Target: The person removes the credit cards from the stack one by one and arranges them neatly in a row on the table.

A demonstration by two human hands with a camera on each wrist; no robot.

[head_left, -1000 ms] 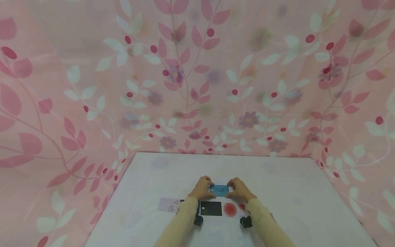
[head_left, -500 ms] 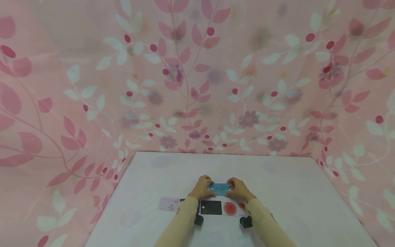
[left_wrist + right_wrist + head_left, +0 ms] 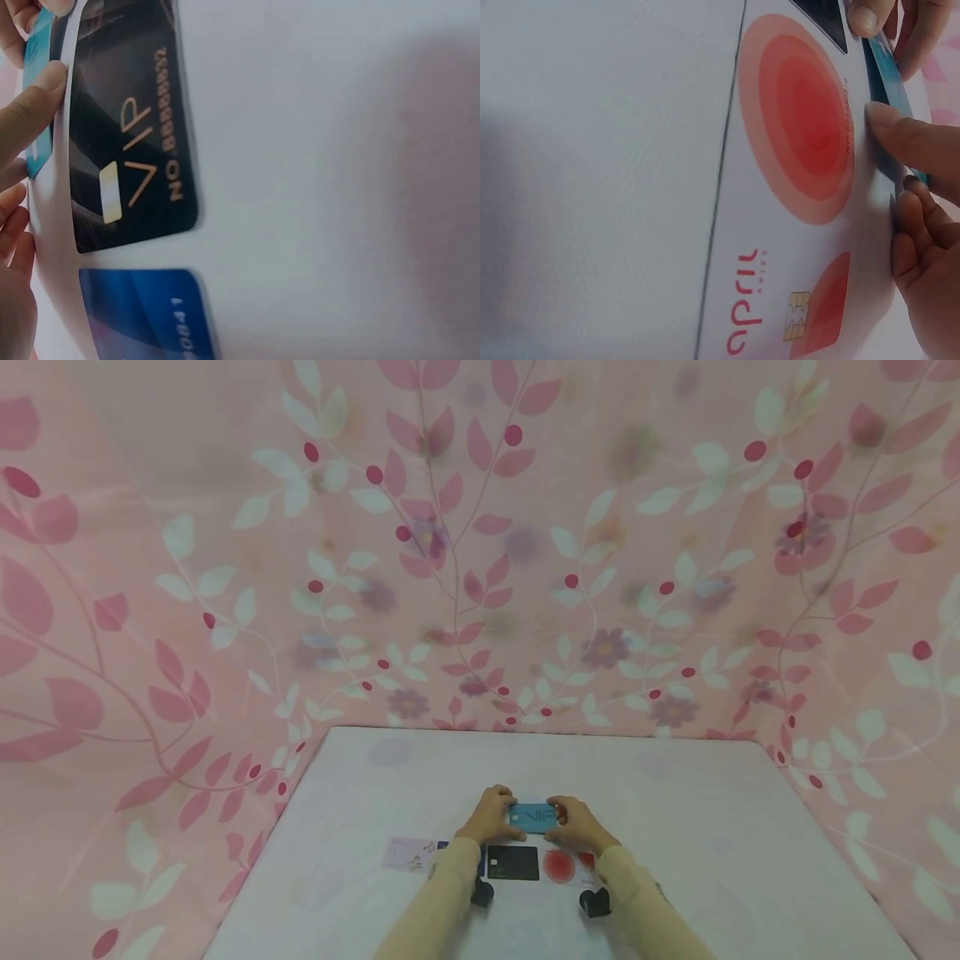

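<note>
A light-blue VIP card (image 3: 534, 817) is held at its two short ends, just beyond a row of cards on the table. My left hand (image 3: 491, 816) pinches its left end; in the left wrist view the thumb (image 3: 45, 86) lies against the near side of this card (image 3: 39, 154). On the right end, my right hand (image 3: 579, 823) has thumb and curled fingers, seen close up in the right wrist view with the thumb (image 3: 911, 139) along the card's edge. A black VIP card (image 3: 513, 863) lies flat nearest below the held one.
In the same row lie a pale lilac card (image 3: 407, 853), a dark-blue card (image 3: 146, 307) partly under the left sleeve, and a white card with red circles (image 3: 802, 127). The white table (image 3: 675, 793) reaches back to a pink floral curtain (image 3: 480, 568).
My right hand has shifted slightly left and its fingers reach a little further over the light-blue card's end. The left hand and the row of cards stay nearly the same.
</note>
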